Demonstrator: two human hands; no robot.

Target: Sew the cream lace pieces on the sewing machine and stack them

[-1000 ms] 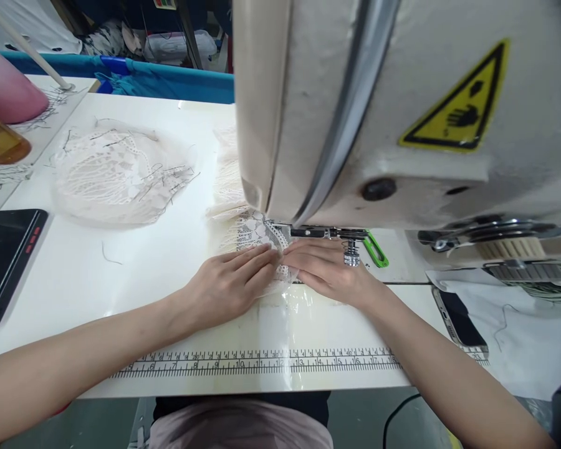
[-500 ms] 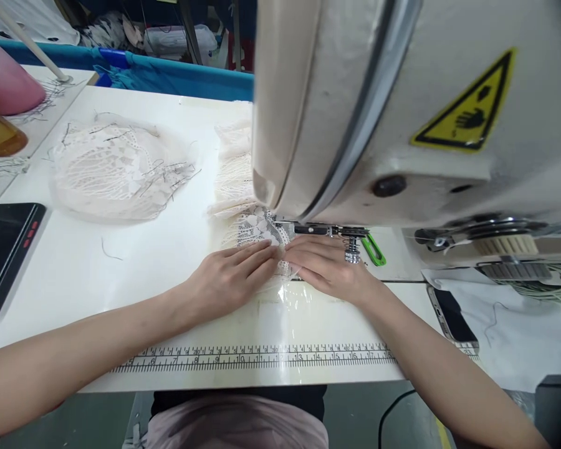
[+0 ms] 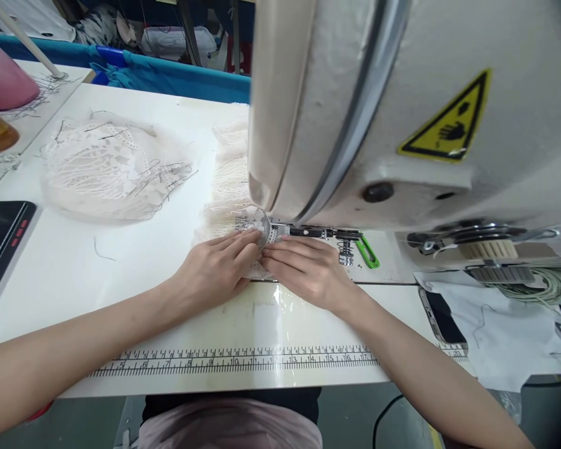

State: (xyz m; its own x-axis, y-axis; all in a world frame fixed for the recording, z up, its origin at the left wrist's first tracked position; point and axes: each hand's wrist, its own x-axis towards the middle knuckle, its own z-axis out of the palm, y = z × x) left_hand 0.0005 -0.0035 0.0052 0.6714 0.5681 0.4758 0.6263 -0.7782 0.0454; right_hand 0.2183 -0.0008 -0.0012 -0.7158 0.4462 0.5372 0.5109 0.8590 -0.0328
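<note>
Lace (image 3: 224, 219) under left grip (image 3: 219, 263), right grip (image 3: 308, 267): likely light, limp, snag-prone; hold edges flat; finger closure indeterminable.

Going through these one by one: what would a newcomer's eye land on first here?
Probably the big pale sewing machine filling the upper right, with a yellow warning sticker on its side. Next, the left hand and right hand, close together on pale lace by the machine's lower front end. Another, crumpled lace piece with dark loose threads lies on the white table at upper left.
</note>
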